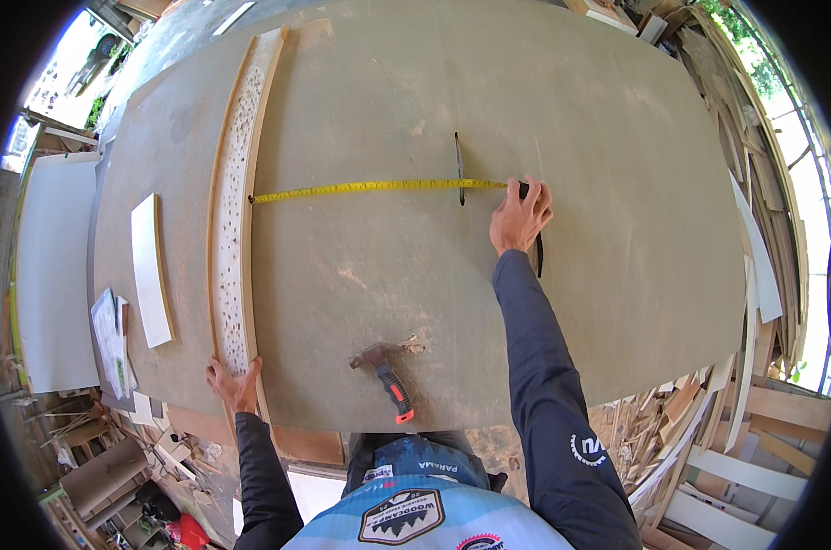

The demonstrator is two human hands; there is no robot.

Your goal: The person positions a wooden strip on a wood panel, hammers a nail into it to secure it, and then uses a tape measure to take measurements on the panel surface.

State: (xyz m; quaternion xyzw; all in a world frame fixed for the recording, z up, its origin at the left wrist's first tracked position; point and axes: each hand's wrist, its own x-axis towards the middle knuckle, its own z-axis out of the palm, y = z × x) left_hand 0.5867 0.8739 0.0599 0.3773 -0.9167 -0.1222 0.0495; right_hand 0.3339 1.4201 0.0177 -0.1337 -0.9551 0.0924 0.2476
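Observation:
A long, narrow board (235, 174) with a pale speckled face and wooden edges lies lengthwise on the worktable. At its near end, my left hand (235, 383) grips it across the width, thumb on the right edge and fingers on the left. Over to the right, my right hand (522, 220) is closed on a tape measure (524, 191), whose case is mostly hidden by the fingers. Its yellow blade (360, 187) stretches left, the tip touching the board's right edge. A dark pen or pencil (459, 156) lies crosswise at the blade.
A claw hammer (390, 385) with a black and red handle lies near the table's (635, 229) front edge. Left of the board are a short white board (149, 270) and a clear plastic packet (110, 344). Stacked planks (745, 156) and wood scraps (658, 431) border the right side.

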